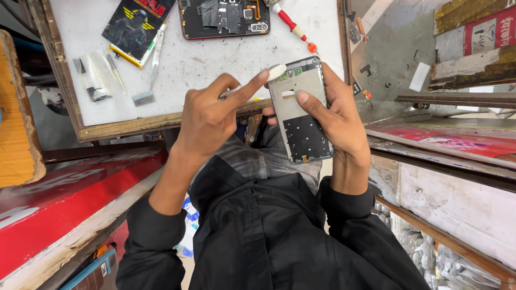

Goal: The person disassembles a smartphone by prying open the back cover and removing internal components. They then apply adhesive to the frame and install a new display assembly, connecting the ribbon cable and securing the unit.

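My right hand (336, 121) grips a silver phone frame (301, 115), bare metal side up, with the thumb pressed on its middle. The frame's lower half is a dark perforated plate. My left hand (207, 118) holds a thin white tool (274, 72) between the fingers. The tool's white tip rests against the frame's top left corner. Both hands hover over my lap, just in front of the worktable's wooden edge (134, 126).
On the white worktable lie an opened phone with a red rim (223, 19), a red-handled screwdriver (293, 24), metal tweezers (156, 53), a black-and-yellow packet (134, 27) and clear plastic bags (97, 72). A red shelf (64, 198) runs at left, cluttered shelves at right.
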